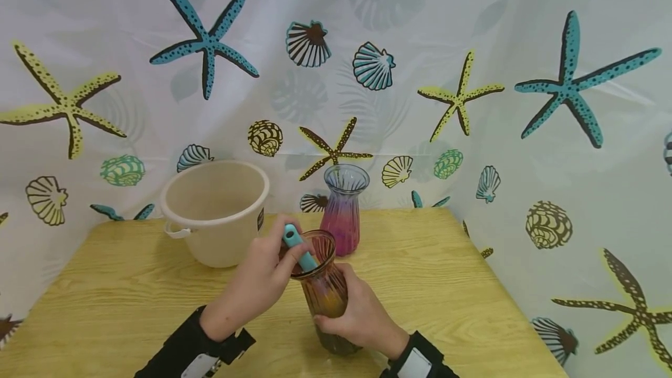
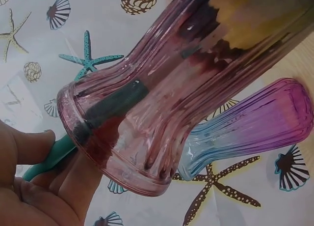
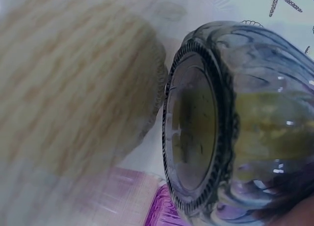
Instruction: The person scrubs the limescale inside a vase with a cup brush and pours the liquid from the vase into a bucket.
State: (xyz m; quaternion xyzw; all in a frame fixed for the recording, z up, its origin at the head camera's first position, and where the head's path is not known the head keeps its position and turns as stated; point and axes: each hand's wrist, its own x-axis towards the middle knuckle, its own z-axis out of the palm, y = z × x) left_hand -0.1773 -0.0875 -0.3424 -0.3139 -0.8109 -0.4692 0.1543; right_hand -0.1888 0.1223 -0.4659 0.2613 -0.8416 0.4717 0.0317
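Observation:
An amber ribbed glass vase (image 1: pixel 328 293) leans a little over the table, its mouth tilted to the upper left. My right hand (image 1: pixel 362 314) grips its body from the right. My left hand (image 1: pixel 265 267) holds the teal handle of a bottle brush (image 1: pixel 297 244) that reaches down through the vase mouth. Through the glass in the left wrist view, a yellow mass (image 2: pixel 265 19), apparently the brush head, shows deep inside. The right wrist view shows the vase's round base (image 3: pixel 194 127) with yellow behind it. Much of the brush is seen only through glass.
Behind the left hand stands a cream bucket (image 1: pixel 223 244) with a side handle. A blue-to-pink glass vase (image 1: pixel 341 220) stands upright just behind the amber one. A shell-and-starfish curtain (image 1: pixel 336 98) hangs around the wooden table (image 1: pixel 441 284).

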